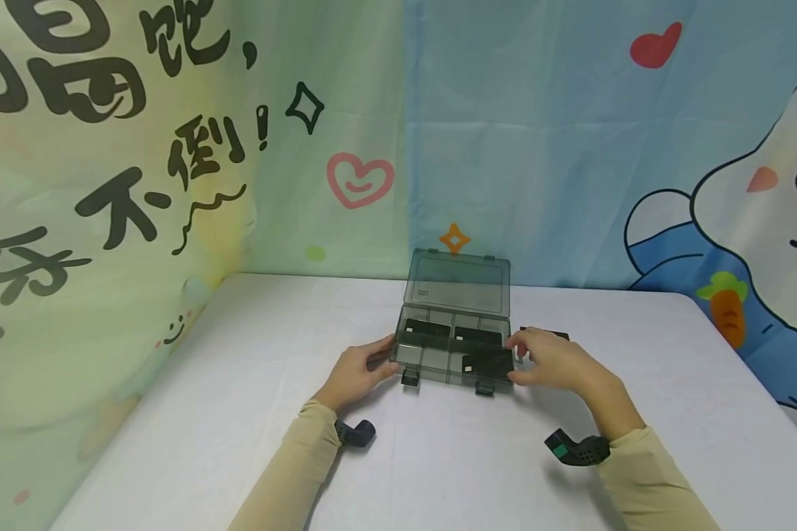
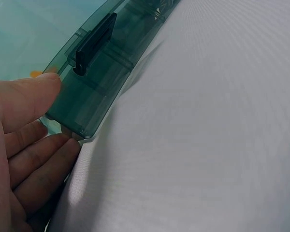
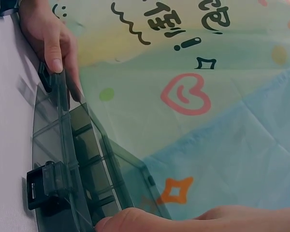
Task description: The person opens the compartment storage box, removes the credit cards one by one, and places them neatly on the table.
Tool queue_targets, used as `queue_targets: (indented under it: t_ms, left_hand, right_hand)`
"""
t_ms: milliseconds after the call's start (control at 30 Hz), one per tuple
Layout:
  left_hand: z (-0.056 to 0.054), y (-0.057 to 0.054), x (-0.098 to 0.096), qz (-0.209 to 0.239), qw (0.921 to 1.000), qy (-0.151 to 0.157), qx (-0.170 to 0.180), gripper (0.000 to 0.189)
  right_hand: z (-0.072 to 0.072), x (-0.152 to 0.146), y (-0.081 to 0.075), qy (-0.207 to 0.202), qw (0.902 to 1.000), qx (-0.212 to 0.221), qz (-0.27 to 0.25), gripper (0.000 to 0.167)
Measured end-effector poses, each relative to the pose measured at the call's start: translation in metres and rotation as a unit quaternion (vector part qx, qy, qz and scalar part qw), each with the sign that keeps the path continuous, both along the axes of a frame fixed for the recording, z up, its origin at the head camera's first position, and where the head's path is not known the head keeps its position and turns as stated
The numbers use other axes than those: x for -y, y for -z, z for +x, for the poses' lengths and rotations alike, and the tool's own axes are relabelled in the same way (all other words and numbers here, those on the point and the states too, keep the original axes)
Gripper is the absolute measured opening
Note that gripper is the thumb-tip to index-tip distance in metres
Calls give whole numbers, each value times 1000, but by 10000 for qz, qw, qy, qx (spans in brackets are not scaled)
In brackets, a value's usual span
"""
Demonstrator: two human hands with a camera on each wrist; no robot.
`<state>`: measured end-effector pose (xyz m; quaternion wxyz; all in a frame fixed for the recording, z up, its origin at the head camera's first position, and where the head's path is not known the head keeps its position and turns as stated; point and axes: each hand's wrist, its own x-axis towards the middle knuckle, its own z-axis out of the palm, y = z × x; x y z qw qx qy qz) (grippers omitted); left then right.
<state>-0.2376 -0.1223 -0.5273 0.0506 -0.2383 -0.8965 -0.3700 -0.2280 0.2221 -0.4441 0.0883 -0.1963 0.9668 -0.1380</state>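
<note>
A translucent grey-green plastic compartment box (image 1: 432, 359) stands with its lid (image 1: 458, 284) raised at the back. Black flat pieces lie in it: one at back left (image 1: 427, 328), one at back right (image 1: 478, 336), and one at front right (image 1: 486, 363). At the box's left end my left hand (image 1: 359, 372) grips it, the thumb on the upper edge and the other fingers by the lower corner in the left wrist view. My right hand (image 1: 554, 361) holds the right end, thumb near the front corner; its fingertips are partly hidden in the right wrist view.
Two dark latches hang open on the box's front, a left one (image 1: 410, 376) and a right one (image 1: 485, 388). Another black piece (image 1: 561, 335) lies behind my right hand on the white table (image 1: 458, 457). A printed cloth backdrop (image 1: 531, 147) rises behind the table.
</note>
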Motion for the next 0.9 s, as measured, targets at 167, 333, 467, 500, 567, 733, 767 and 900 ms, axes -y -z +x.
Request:
queue_targets:
  t_ms: [167, 333, 467, 500, 567, 733, 767, 900]
  left_hand:
    - [0, -2, 0, 11, 9998, -68, 165, 59]
    - [1, -2, 0, -15, 9996, -117, 255, 60]
    - [0, -2, 0, -3, 9996, -102, 277, 60]
    - [0, -2, 0, -10, 9996, -100, 275, 60]
    - [0, -3, 0, -31, 9996, -94, 258, 60]
    - [0, -3, 0, -41, 9997, -57, 240, 61]
    - [1, -3, 0, -32, 9997, -48, 248, 61]
    - [0, -2, 0, 8, 9996, -33, 288, 62]
  right_hand:
    - [0, 3, -1, -21, 10000, 59, -64, 48]
    - [1, 4, -2, -45, 9997, 106, -210, 47]
    - [3, 3, -3, -37, 9994, 153, -321, 48]
    - [3, 3, -3, -14, 9992, 173, -350, 47]
    - [3, 3, -4, -20, 9991, 190, -383, 47]
    - [3, 3, -5, -47, 9984, 228, -508, 48]
    - [4, 3, -5, -61, 9982, 225, -544, 48]
    - [4, 4, -3, -104, 9979, 150, -624, 47]
